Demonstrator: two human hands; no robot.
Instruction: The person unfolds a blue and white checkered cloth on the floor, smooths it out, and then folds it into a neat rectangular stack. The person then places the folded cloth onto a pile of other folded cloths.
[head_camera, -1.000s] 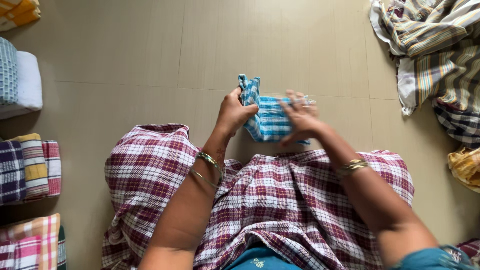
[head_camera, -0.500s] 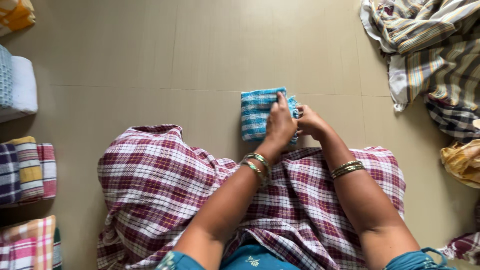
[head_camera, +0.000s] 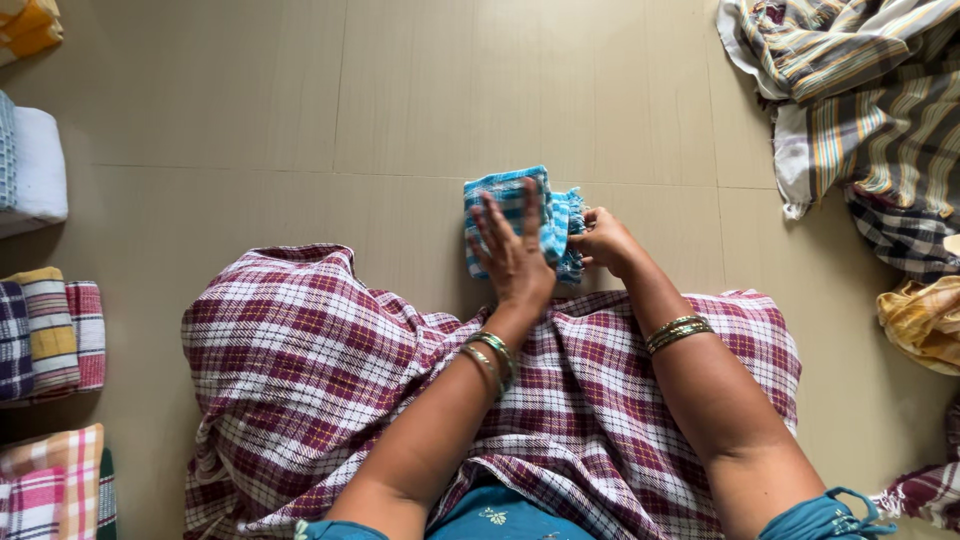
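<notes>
Under my left hand (head_camera: 512, 255), pressed flat and open on the floor (head_camera: 300, 130), sits the folded blue checked cloth (head_camera: 515, 195), right hand (head_camera: 603, 240) pinching its fringed edge: looks like final smoothing, next needs a firm two-handed lift.

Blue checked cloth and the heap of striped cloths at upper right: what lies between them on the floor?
Only bare tiled floor separates the blue checked cloth from the striped heap, seen in the head view.
</notes>
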